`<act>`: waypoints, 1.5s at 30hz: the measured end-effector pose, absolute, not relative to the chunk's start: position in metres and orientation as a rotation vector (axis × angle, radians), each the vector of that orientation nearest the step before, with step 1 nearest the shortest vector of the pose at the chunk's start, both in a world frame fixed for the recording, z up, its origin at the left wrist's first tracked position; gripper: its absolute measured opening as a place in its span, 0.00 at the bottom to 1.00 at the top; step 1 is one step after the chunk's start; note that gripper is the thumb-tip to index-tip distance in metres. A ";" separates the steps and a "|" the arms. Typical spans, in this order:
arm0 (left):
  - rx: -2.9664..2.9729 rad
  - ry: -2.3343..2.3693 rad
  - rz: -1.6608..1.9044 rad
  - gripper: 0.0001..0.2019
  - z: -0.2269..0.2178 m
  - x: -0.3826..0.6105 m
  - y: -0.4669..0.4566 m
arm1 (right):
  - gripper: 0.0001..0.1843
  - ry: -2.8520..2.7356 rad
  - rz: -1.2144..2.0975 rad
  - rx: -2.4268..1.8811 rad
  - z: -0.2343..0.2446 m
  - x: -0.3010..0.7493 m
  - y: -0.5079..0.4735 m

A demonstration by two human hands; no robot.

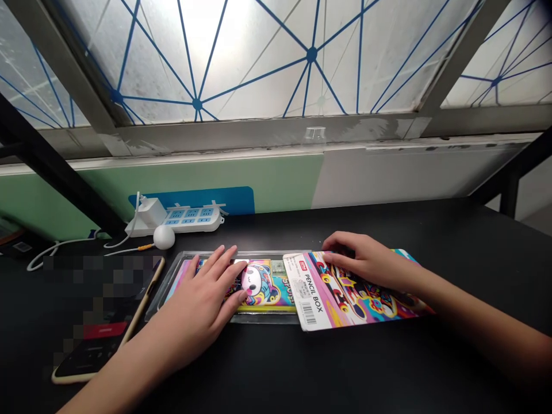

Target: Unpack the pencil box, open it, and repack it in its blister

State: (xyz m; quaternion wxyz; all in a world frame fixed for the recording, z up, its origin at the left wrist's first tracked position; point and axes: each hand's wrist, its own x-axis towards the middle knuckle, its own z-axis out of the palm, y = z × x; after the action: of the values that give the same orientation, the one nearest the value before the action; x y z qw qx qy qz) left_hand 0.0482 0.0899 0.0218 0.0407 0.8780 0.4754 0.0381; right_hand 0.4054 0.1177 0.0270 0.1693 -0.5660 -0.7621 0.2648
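Note:
A colourful pencil box [263, 284] with a cartoon bear on it lies in a clear plastic tray [259, 318] on the black table. Over it, my left hand [207, 299] rests with its fingers spread, touching the box's left part. The printed packaging card [319, 293], marked "PENCIL BOX", covers the right end of the tray and box. My right hand [371, 259] is on the card's far edge, thumb on top and the index finger curled over that edge; its other fingers are partly hidden.
A phone [142, 299] in a pale case lies left of the tray, close to my left forearm. Behind it are a white power strip [194, 218], a plugged-in adapter [150, 213], a round white object [164, 236] and cables. Dark metal posts flank the table [276, 374] below a window.

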 end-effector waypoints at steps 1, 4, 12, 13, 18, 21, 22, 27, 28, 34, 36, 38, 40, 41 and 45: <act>2.705 1.456 0.116 0.24 0.021 0.048 0.090 | 0.24 -2.162 0.778 -1.623 0.026 0.401 0.116; 2.726 1.452 0.126 0.25 0.019 0.047 0.091 | 0.24 -2.149 0.874 -1.640 0.025 0.401 0.115; 2.708 1.442 0.155 0.26 0.018 0.045 0.091 | 0.23 -2.098 1.020 -1.669 0.026 0.431 0.132; 2.705 1.439 0.159 0.26 0.018 0.045 0.091 | 0.23 -2.100 1.010 -1.669 0.026 0.433 0.133; 2.693 1.402 0.177 0.26 0.019 0.042 0.093 | 0.25 -2.098 0.950 -1.708 0.034 0.442 0.131; 2.688 1.404 0.160 0.26 0.020 0.041 0.093 | 0.26 -2.110 0.899 -1.725 0.039 0.442 0.129; 2.682 1.414 0.153 0.26 0.020 0.041 0.093 | 0.26 -2.112 0.887 -1.723 0.040 0.440 0.128; 2.658 1.487 0.169 0.25 0.018 0.050 0.089 | 0.24 -2.037 0.830 -1.707 0.035 0.413 0.115; 2.655 1.490 0.180 0.25 0.017 0.053 0.087 | 0.24 -2.023 0.823 -1.703 0.033 0.405 0.111; 2.538 1.334 0.297 0.24 0.022 0.064 0.068 | 0.23 -2.029 0.878 -1.644 0.025 0.370 0.096; 2.429 1.284 0.431 0.22 0.028 0.061 0.065 | 0.23 -2.057 0.866 -1.651 0.026 0.373 0.098; 2.321 1.292 0.626 0.19 0.035 0.056 0.067 | 0.23 -2.094 0.868 -1.671 0.028 0.383 0.102; 2.237 1.331 0.829 0.17 0.038 0.052 0.071 | 0.22 -2.135 0.880 -1.693 0.033 0.397 0.106; 2.194 1.345 0.908 0.18 0.038 0.050 0.073 | 0.21 -2.154 0.889 -1.704 0.037 0.404 0.109; 1.930 1.338 1.038 0.23 0.028 0.053 0.076 | 0.25 -2.254 1.046 -1.738 0.049 0.429 0.117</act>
State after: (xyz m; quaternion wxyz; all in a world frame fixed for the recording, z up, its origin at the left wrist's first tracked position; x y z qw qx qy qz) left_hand 0.0526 0.0760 0.0283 0.2829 0.7210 0.4997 0.3877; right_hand 0.4291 0.1166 0.0490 0.0547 -0.5722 -0.7423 0.3443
